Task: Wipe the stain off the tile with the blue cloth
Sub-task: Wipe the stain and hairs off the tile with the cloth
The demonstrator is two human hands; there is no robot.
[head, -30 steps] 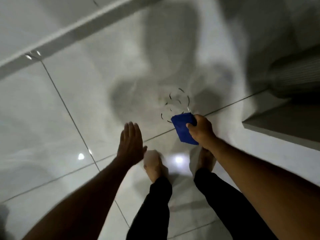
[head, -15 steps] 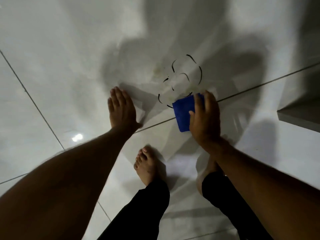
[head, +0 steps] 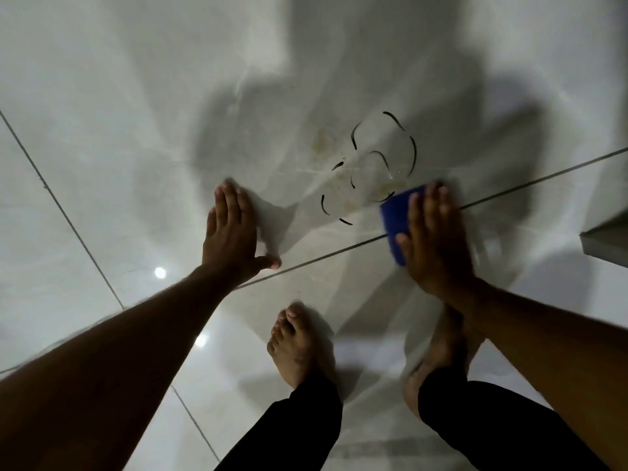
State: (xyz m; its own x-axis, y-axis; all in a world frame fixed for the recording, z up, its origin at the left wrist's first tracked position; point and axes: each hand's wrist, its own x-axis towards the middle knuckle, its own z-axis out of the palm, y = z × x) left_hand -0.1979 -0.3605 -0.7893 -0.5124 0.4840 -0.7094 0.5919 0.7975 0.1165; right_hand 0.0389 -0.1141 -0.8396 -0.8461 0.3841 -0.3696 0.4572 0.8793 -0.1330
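My flat right grip (head: 431, 239) presses the blue cloth (head: 396, 220) at the stain (head: 370, 168) edge. My left grip (head: 231, 232) lies flat, empty. Next, I'd sweep across.

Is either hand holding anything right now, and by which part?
Nothing is gripped. The right hand presses flat, fingers straight, on the right side of the blue cloth; the left hand rests flat on the tile.

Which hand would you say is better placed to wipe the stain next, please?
The right hand: it presses the cloth flat on the tile, right at the stain's edge. The left hand rests flat on bare tile, holding nothing.
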